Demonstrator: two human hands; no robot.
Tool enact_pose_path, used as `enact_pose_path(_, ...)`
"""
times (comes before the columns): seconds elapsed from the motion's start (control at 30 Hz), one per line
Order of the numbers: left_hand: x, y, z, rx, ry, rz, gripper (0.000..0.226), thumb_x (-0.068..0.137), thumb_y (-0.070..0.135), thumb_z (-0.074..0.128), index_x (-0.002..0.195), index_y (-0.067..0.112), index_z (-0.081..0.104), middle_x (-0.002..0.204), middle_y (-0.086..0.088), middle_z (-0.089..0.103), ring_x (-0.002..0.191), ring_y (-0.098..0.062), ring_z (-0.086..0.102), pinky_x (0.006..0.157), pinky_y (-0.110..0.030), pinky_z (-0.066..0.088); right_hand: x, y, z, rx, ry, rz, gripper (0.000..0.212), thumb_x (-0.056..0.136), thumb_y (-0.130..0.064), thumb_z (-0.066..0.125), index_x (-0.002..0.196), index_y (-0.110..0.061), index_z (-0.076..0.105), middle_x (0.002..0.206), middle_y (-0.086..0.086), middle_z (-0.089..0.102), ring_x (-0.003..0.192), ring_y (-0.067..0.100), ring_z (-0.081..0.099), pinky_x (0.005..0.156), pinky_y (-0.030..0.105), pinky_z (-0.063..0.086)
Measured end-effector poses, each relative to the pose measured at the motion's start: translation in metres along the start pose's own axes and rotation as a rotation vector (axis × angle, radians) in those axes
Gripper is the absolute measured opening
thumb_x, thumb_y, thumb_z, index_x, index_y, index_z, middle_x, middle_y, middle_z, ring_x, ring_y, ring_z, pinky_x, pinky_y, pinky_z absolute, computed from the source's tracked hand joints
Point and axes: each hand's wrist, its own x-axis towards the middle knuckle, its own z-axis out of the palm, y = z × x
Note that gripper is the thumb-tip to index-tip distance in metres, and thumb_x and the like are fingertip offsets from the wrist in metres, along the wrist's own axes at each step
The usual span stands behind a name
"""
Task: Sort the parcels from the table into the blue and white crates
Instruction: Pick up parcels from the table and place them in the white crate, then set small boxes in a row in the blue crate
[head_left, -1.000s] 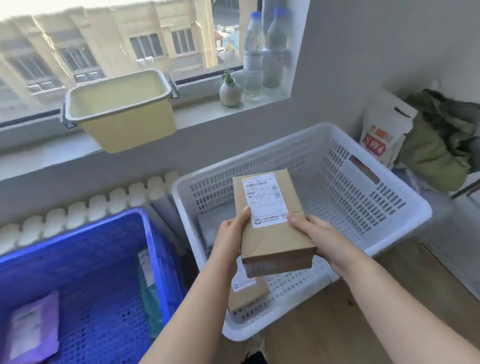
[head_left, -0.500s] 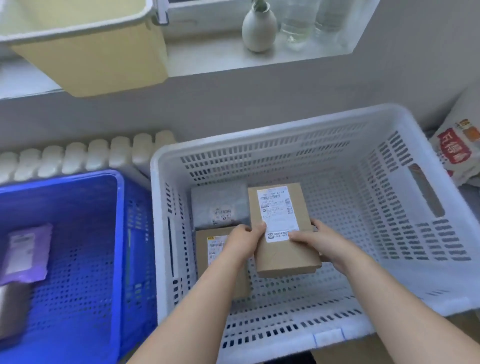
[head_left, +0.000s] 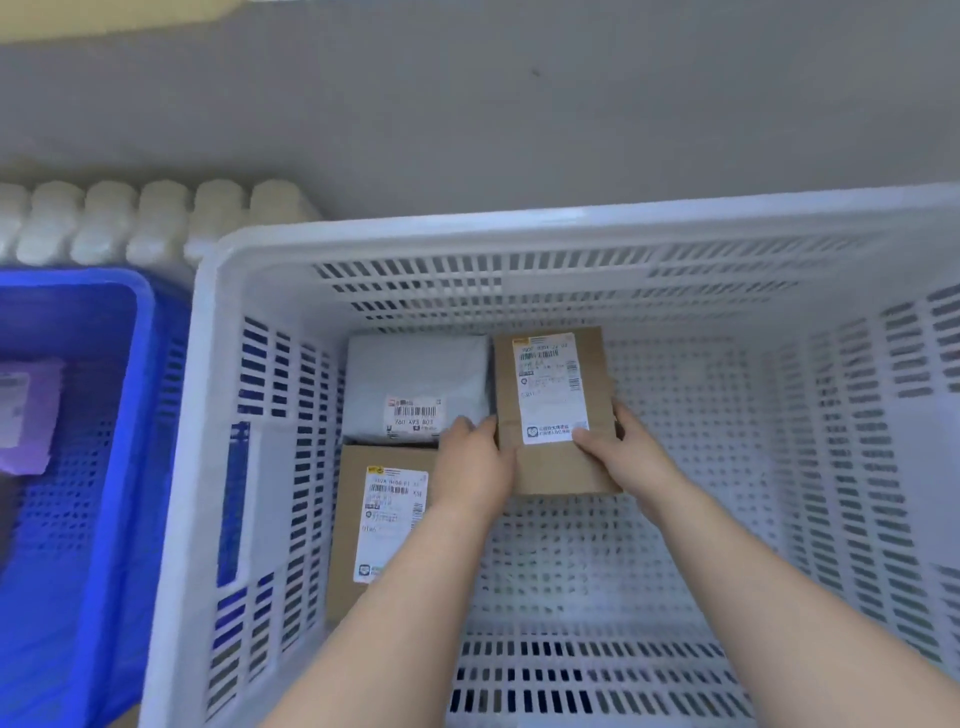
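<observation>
I grip box (head_left: 553, 415) near end with left hand (head_left: 475, 465) and right hand (head_left: 626, 457) | stiff, light, I judge | low in white crate (head_left: 467, 234), right of grey bag (head_left: 415, 384)

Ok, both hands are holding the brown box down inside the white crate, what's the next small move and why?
Probably settle the brown box flat on the white crate floor and let go: the left hand and right hand grip its near end, and it is low beside the grey bag.
</observation>
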Motion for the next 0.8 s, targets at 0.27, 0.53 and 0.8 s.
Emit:
enact_pose_path(0.27, 0.012, -0.045, 0.001, 0.326, 0.253, 0.161, 0.060, 0.086, 0.007, 0.064, 0.142, 0.020, 0.050, 0.149, -0.015, 0.043, 0.138, -0.037, 0.038, 0.111, -0.049, 0.034, 0.031, 0.001, 0.008, 0.033, 0.029, 0.028, 0.053, 0.096, -0.013, 0.062, 0.144, -0.026, 0.044, 0.126, -0.002, 0.063, 0.109, 0.020, 0.062, 0.095, 0.041, 0.052)
enact_pose_path(0.53, 0.011, -0.044, -0.001, 0.305, 0.115, 0.092, 0.076, 0.098, 0.006, 0.045, 0.159, 0.031, 0.005, 0.167, -0.005, -0.004, 0.153, -0.029, -0.005, 0.124, -0.041, 0.005, 0.035, 0.002, 0.017, -0.065, 0.082, 0.013, 0.052, 0.097, -0.017, 0.059, 0.146, -0.022, 0.041, 0.132, 0.000, 0.061, 0.113, 0.021, 0.059, 0.098, 0.040, 0.049)
enact_pose_path(0.8, -0.018, -0.039, -0.016, 0.257, 0.105, 0.102, 0.068, 0.102, 0.014, 0.041, 0.159, 0.025, 0.005, 0.167, -0.006, -0.006, 0.153, -0.027, -0.004, 0.125, -0.040, 0.004, 0.004, -0.009, 0.032, -0.304, 0.274, -0.020, 0.061, 0.094, -0.027, 0.058, 0.149, -0.018, 0.033, 0.142, 0.009, 0.048, 0.120, 0.033, 0.055, 0.094, 0.043, 0.051)
